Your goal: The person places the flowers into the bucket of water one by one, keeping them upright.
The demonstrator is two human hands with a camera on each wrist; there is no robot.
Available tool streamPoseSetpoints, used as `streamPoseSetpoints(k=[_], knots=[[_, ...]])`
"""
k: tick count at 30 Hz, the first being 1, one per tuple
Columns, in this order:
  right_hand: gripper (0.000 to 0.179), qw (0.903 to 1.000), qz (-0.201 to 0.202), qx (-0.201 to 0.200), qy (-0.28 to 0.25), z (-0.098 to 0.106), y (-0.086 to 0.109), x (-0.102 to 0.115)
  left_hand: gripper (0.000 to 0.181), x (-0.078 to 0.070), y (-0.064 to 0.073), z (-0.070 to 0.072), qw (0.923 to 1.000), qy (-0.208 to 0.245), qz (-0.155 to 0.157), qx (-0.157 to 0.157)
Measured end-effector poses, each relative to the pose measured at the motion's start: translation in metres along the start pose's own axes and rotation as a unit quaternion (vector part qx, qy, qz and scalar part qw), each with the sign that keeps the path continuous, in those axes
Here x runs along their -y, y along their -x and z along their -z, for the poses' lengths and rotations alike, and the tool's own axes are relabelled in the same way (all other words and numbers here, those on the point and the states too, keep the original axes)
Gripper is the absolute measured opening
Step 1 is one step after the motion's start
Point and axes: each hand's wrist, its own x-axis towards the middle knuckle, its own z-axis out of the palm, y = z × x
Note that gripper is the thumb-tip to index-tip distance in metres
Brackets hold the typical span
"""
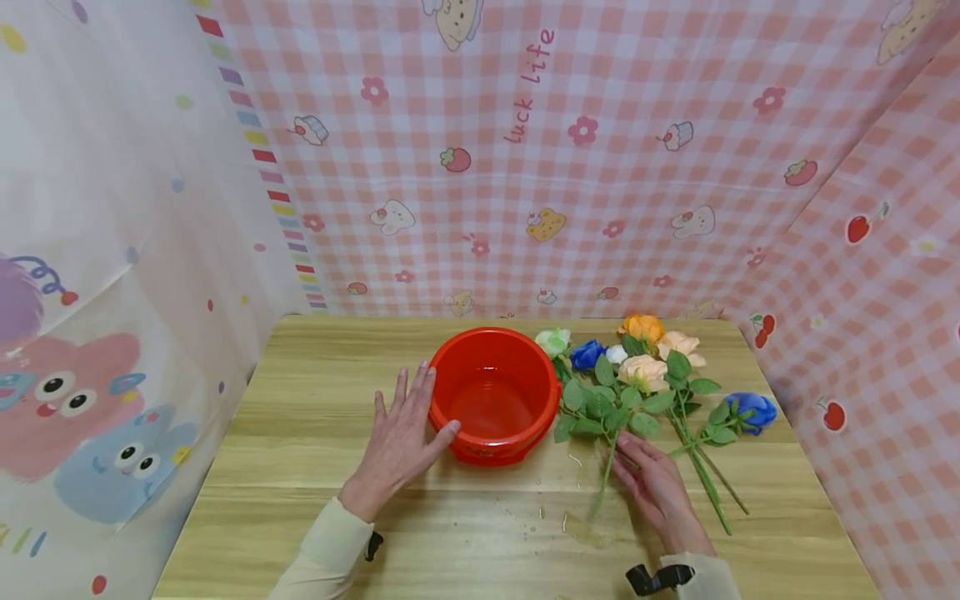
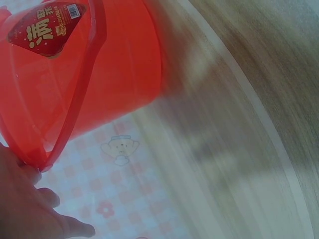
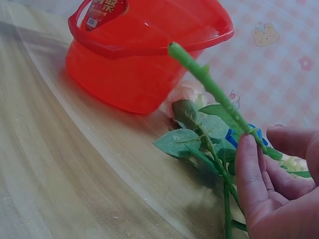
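Note:
A red plastic bucket (image 1: pixel 491 450) stands near the middle of the table, with a little water visible inside. My left hand (image 1: pixel 397 446) rests against its left side, fingers fairly straight and spread, thumb at the near rim. In the left wrist view, those fingers (image 2: pixel 47 197) are beside the bucket's handle (image 2: pixel 82 92). My right hand (image 1: pixel 656 487) pinches the green stem (image 3: pixel 212 87) of an artificial rose between thumb and fingers. Its cut end points up towards the bucket in the right wrist view. Among the overlapping leaves (image 1: pixel 600 404), I cannot tell which bloom it belongs to.
Several artificial roses lie right of the bucket, including an orange bloom (image 1: pixel 642 327), a peach bloom (image 1: pixel 645 372) and a blue bloom (image 1: pixel 588 354). Another blue rose (image 1: pixel 752 412) lies farther right. Water drops (image 1: pixel 564 522) wet the table (image 1: pixel 450 542) in front. Printed cloth (image 1: pixel 487 192) hangs behind.

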Motion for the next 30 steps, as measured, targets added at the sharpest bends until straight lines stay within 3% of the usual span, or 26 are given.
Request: streamPoseSetpoints(k=[14,30], knots=[[0.016,0.9997,0.011,-0.018,0.013,-0.003,-0.002,0.003,0.093,0.001,0.0,0.0,0.9999,0.013,-0.001,0.005],[0.024,0.9958,0.09,-0.014,0.017,-0.014,0.014,0.024,0.093,0.001,0.001,0.0,0.9998,0.019,-0.001,0.004]])
